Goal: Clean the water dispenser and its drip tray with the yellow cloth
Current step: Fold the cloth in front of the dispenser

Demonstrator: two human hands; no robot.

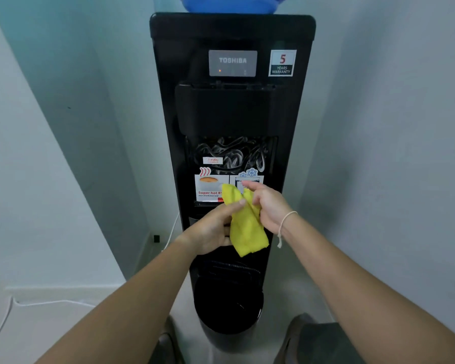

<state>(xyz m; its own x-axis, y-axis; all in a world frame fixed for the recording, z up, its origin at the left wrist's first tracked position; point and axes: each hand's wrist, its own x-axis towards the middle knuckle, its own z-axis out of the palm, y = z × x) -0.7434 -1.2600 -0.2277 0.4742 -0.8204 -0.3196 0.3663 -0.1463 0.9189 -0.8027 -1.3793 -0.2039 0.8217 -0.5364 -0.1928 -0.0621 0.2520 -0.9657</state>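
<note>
Two bare forearms reach from the bottom edge toward a black dispenser. Left hand and right hand meet before its front, each grip curled on a crumpled yellow cloth hanging between them. Below sits the dark drip tray. Judged: cloth being bunched or folded; wiping not begun. Next, press it flat to the panel.

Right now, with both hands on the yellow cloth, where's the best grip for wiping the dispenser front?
Probably the bunched upper middle of the yellow cloth, where the left hand and right hand already pinch it. Come from the right side with one hand: the lower half hangs loose and free, so it can fold into a pad against the water dispenser.
</note>
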